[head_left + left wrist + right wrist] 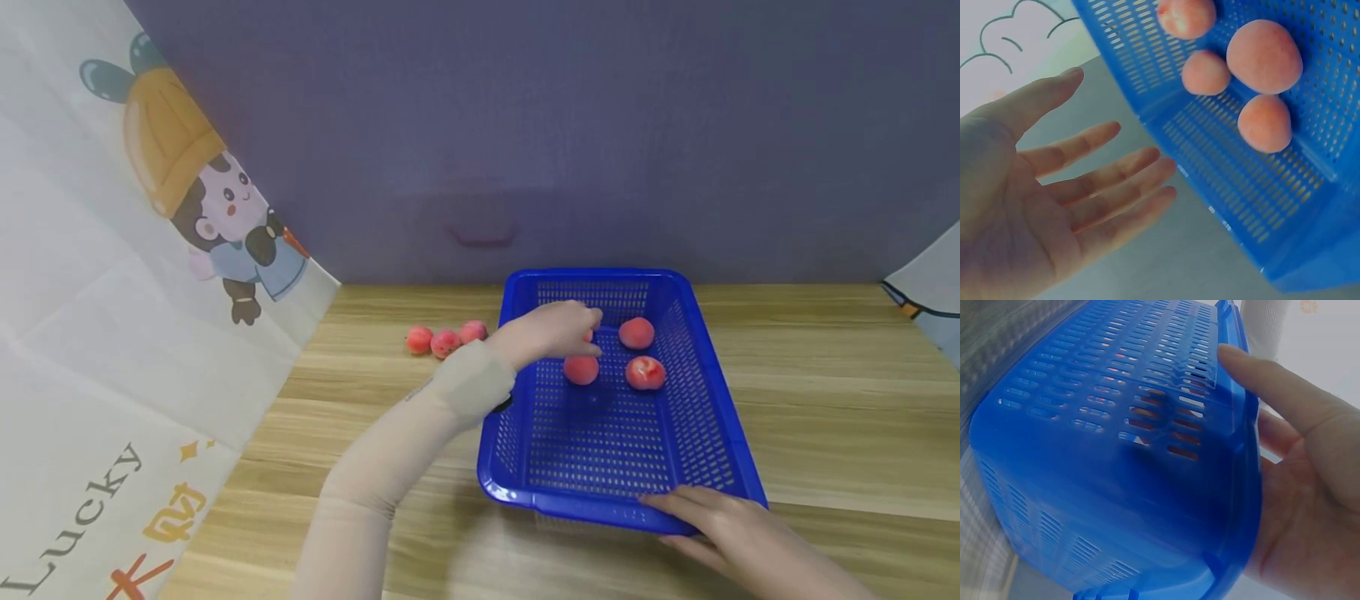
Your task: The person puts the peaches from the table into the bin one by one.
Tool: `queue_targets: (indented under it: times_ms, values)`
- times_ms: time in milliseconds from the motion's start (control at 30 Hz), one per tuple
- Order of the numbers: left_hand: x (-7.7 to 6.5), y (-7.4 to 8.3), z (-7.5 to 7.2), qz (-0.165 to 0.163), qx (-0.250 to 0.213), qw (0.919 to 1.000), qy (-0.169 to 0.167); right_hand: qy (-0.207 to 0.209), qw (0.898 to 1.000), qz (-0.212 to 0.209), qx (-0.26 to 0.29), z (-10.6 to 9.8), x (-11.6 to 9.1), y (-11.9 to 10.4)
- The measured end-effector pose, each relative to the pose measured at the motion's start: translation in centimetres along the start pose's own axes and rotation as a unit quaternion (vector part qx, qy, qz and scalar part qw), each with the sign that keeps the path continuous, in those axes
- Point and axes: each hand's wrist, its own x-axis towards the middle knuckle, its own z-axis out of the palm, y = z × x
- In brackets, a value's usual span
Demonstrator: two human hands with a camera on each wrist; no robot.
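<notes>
A blue plastic basket [600, 450] with slotted walls stands on the wooden table. Several peaches lie inside toward its back, among them one peach [637, 333] near the far right and a paler one [646, 373] in front of it. My left hand [558, 329] reaches over the basket's left side, above the peaches, and partly hides one. In the left wrist view that hand [1066, 194] has spread fingers and holds nothing. My right hand [712, 521] grips the near right rim, and the right wrist view shows its thumb [1272, 381] against the outer wall.
Three red, plum-like fruits [446, 343] sit in a group on the table, left of the basket. Behind stands a dark grey-blue upright panel [480, 142]. A white printed sheet [112, 317] with a cartoon figure slopes along the left. Table surface [825, 400] extends right of the basket.
</notes>
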Motion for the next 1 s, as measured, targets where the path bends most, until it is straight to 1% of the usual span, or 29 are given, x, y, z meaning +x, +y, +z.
queue_targets:
  times_ms: [67,233,300,333,467,533,633,700,800,867,1000]
  values:
    - [-0.5,-0.1,-0.3,-0.004,0.000,1.0000,0.000,-0.004,1.000,0.005,0.002,0.0,0.0,0.0]
    - [-1.8,-0.6,-1.0,-0.021,0.004,0.9997,-0.006,-0.042,0.998,0.031,0.023,-0.2,0.0,-0.1]
    - [-2.4,-0.9,-1.2,-0.027,0.000,0.9996,-0.001,-0.055,0.997,0.040,0.029,-0.3,0.0,-0.1]
    - [-2.8,-1.1,-1.3,-0.028,-0.004,0.9996,0.004,-0.055,0.997,0.040,0.030,-0.3,0.0,-0.2]
    - [-4.2,-1.8,-1.5,-0.014,-0.020,0.9986,0.046,-0.051,0.998,0.039,0.029,-0.4,0.1,-0.2]
    - [-5.0,-2.2,-1.6,-0.011,-0.028,0.9976,0.062,-0.051,0.997,0.043,0.027,-0.4,0.1,-0.2]
    - [-5.9,-2.8,-1.6,-0.020,-0.034,0.9961,0.079,-0.055,0.997,0.043,0.033,-0.4,0.1,-0.2]
    - [-6.4,-3.3,-1.4,-0.028,-0.046,0.9943,0.092,-0.052,0.997,0.044,0.029,-0.4,0.1,-0.2]
    - [-7.1,-4.1,-1.0,-0.035,-0.066,0.9903,0.117,-0.042,0.998,0.030,0.029,-0.3,0.1,-0.2]
    - [-7.5,-4.6,-0.6,-0.036,-0.081,0.9872,0.133,-0.037,0.999,0.032,0.024,-0.3,0.1,-0.2]
    - [-8.1,-5.3,0.0,-0.044,-0.102,0.9828,0.147,-0.042,0.998,0.039,0.025,-0.2,0.1,-0.2]
